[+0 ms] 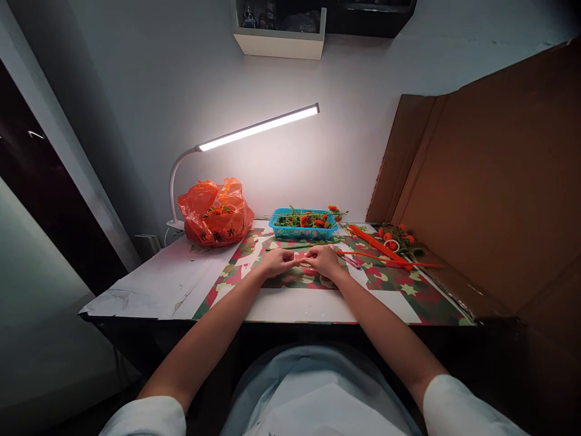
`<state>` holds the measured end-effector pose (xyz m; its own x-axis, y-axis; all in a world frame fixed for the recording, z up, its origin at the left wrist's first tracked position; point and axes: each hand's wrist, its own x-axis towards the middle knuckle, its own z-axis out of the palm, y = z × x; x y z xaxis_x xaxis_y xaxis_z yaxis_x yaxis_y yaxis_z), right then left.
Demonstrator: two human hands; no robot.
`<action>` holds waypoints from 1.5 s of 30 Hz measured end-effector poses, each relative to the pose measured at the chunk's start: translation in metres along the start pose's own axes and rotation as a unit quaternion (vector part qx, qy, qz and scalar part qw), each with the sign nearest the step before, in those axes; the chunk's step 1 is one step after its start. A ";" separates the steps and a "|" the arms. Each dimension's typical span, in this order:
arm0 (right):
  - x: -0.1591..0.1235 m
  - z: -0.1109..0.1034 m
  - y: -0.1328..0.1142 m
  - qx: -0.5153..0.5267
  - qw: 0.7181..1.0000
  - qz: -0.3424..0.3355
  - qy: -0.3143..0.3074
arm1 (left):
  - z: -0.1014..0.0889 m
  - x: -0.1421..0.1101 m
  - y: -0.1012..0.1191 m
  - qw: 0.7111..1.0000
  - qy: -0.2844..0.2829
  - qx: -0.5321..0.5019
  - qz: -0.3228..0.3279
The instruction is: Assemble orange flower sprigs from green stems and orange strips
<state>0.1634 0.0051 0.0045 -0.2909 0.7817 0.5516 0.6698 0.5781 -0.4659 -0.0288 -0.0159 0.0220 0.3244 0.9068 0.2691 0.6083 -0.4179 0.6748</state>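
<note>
Head view: blue basket (303,232) and orange bag (218,227) hold orange flowers (305,220).

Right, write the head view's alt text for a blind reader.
A person's left hand and right hand close together over a camouflage-patterned cover, before a lit lamp. Behind sit a red bag and a blue basket of orange flowers; more flowers lie right, near cardboard.

Both hands (299,262) nr each other – blue basket (303,233) w/ flwrs behind.
</note>
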 end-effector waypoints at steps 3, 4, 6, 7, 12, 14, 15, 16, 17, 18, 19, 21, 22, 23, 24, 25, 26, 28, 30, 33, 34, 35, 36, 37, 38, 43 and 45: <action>0.000 -0.001 0.002 -0.016 1.000 0.000 -0.006 | 0.000 -0.002 -0.002 0.998 -0.042 0.033 0.036; 0.001 -0.002 0.003 -0.021 1.000 0.000 -0.009 | 0.001 -0.002 -0.003 0.997 -0.046 0.040 0.042; 0.000 -0.004 0.002 -0.035 0.999 -0.012 -0.012 | 0.002 -0.001 -0.005 0.997 -0.038 0.053 0.050; 0.000 -0.006 0.001 -0.044 0.999 -0.024 -0.008 | 0.003 -0.001 -0.005 0.996 -0.027 0.061 0.054; 0.000 -0.011 -0.003 -0.100 0.989 -0.108 0.018 | 0.006 0.003 -0.003 0.993 0.034 0.104 0.035; 0.000 -0.010 -0.004 -0.117 0.985 -0.129 0.013 | 0.006 0.003 -0.001 0.991 0.053 0.120 0.012; -0.001 -0.009 -0.005 -0.124 0.983 -0.135 0.009 | 0.006 0.003 -0.001 0.990 0.061 0.127 0.003; -0.001 -0.008 -0.006 -0.128 0.982 -0.139 0.006 | 0.006 0.003 0.000 0.989 0.066 0.133 -0.005; -0.001 -0.006 -0.006 -0.131 0.981 -0.141 0.002 | 0.006 0.003 0.000 0.988 0.071 0.139 -0.010; -0.002 -0.005 -0.007 -0.132 0.981 -0.141 -0.001 | 0.006 0.003 0.000 0.986 0.076 0.144 -0.015; -0.002 -0.004 -0.007 -0.130 0.982 -0.140 -0.004 | 0.006 0.003 0.000 0.985 0.080 0.150 -0.019; -0.003 -0.001 -0.007 -0.123 0.983 -0.138 -0.009 | 0.007 0.003 0.000 0.983 0.092 0.157 -0.027; -0.003 0.000 -0.007 -0.118 0.983 -0.138 -0.009 | 0.008 0.003 0.000 0.982 0.099 0.157 -0.031; -0.003 0.001 -0.007 -0.113 0.984 -0.138 -0.009 | 0.009 0.003 0.000 0.981 0.106 0.156 -0.034; -0.003 0.001 -0.007 -0.107 0.985 -0.138 -0.008 | 0.010 0.004 0.000 0.981 0.114 0.153 -0.037; -0.003 0.002 -0.007 -0.101 0.985 -0.139 -0.007 | 0.010 0.004 0.000 0.981 0.119 0.148 -0.039; -0.003 0.002 -0.007 -0.096 0.986 -0.140 -0.007 | 0.011 0.004 -0.001 0.981 0.123 0.143 -0.042; -0.003 0.003 -0.007 -0.084 0.987 -0.140 -0.006 | 0.011 0.004 -0.002 0.983 0.122 0.127 -0.045; -0.004 0.003 -0.008 -0.072 0.988 -0.137 -0.006 | 0.012 0.004 -0.005 0.987 0.115 0.101 -0.047; -0.004 0.004 -0.008 -0.040 0.991 -0.125 -0.002 | 0.013 0.004 -0.010 0.992 0.109 0.041 -0.047; -0.003 0.004 -0.008 -0.023 0.993 -0.119 0.004 | 0.013 0.004 -0.011 0.993 0.110 0.018 -0.045; -0.003 0.004 -0.008 0.001 0.994 -0.112 0.010 | 0.013 0.004 -0.012 0.993 0.111 -0.006 -0.045; -0.002 0.005 -0.008 0.032 0.994 -0.102 0.014 | 0.013 0.005 -0.012 0.992 0.111 -0.031 -0.044; -0.002 0.005 -0.008 0.070 0.993 -0.088 0.016 | 0.013 0.006 -0.011 0.992 0.110 -0.056 -0.043; -0.001 0.006 -0.007 0.113 0.991 -0.070 0.017 | 0.012 0.006 -0.010 0.990 0.109 -0.079 -0.040; 0.004 0.006 -0.002 0.289 0.957 0.023 -0.013 | 0.005 0.006 -0.002 0.983 0.079 -0.164 0.003; 0.004 0.003 0.000 0.324 0.944 0.040 -0.052 | 0.002 0.005 -0.002 0.982 0.052 -0.181 0.020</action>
<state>0.1601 0.0089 0.0054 -0.3461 0.8277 0.4418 0.1446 0.5123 -0.8465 -0.0264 -0.0108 0.0206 0.2556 0.8989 0.3558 0.2934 -0.4228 0.8574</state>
